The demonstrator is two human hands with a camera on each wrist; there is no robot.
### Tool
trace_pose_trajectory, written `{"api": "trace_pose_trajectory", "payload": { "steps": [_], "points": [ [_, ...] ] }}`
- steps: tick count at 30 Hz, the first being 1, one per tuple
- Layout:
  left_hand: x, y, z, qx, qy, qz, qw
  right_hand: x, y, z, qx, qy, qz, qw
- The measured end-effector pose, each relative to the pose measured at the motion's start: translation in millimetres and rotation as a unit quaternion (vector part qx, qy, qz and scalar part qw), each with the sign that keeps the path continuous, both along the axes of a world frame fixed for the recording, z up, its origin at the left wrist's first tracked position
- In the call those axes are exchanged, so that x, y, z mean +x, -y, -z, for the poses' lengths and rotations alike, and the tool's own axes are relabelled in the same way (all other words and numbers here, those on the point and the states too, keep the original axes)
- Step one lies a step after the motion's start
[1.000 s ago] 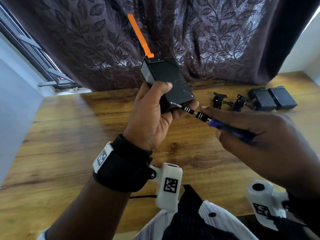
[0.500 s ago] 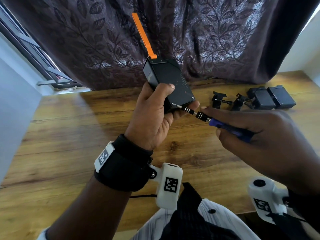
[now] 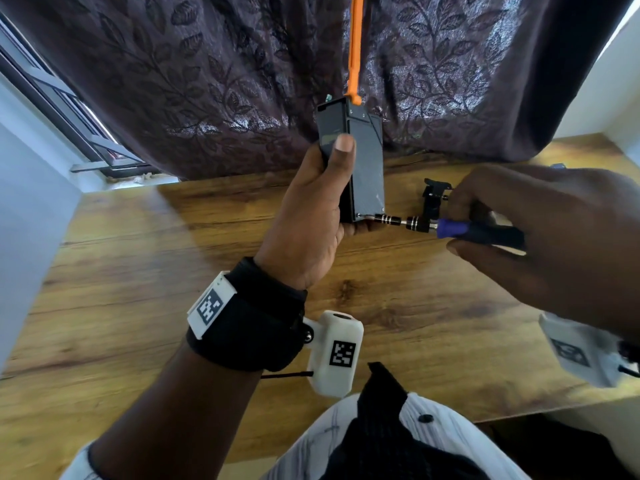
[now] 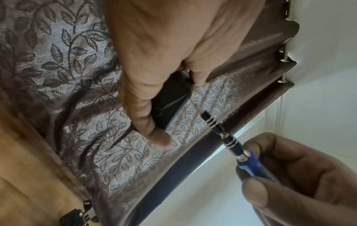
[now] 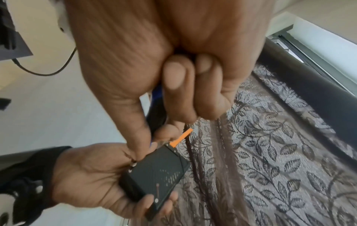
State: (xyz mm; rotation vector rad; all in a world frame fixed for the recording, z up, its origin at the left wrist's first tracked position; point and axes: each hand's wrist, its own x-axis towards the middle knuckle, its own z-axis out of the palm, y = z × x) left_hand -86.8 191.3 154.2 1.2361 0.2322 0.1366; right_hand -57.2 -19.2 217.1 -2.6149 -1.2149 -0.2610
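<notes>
Left hand (image 3: 308,220) wraps the black box (image 3: 367,157): thumb up its front-left edge, fingers curled round the back; firm hold. The box stands upright in the air above the far part of the table (image 3: 145,271), just in front of the curtain (image 3: 214,84). An orange strip (image 3: 356,46) rises from its top and runs out of the frame's upper edge.

Right hand (image 3: 554,244) pinches the screwdriver (image 3: 446,227) by its blue handle; narrow grip, thumb under, fingers over. The shaft lies roughly level; its tip sits at the lower right corner of the box face.

Edges: the table's far edge meets the curtain right behind the box; the wall (image 3: 31,188) and window frame (image 3: 79,109) close off the left; the near edge is at the person's torso. Room: bare wood left of and below the left hand; on the right a black clamp (image 3: 433,199) stands on the table just behind the shaft, close to the right fingertips.

View differences: the head view alone shows the tip against the corner; the left wrist view shows the ringed bit holder and the fingers under the box's lower end; the box face is mostly hidden there. The right wrist view shows the face with its slotted vent pattern and corner screws, and the box lying across the left palm; there the thumb covers the tip.
</notes>
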Motion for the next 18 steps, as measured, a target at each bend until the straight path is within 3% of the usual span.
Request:
{"api": "trace_pose_trajectory", "payload": {
  "steps": [9,13,18],
  "points": [
    [4.0,4.0,-1.0,0.048,0.015,0.007,0.999,-2.8,-5.8,-0.7,0.083,-0.164,0.068,0.981],
    [5.4,4.3,-0.9,0.053,0.019,-0.002,0.998,-5.0,-7.5,4.5,0.082,-0.15,0.093,0.981],
    [4.8,5.4,-1.2,0.058,0.038,-0.007,0.998,-2.7,-6.4,11.2,0.122,-0.246,0.105,0.956]
  ]
}}
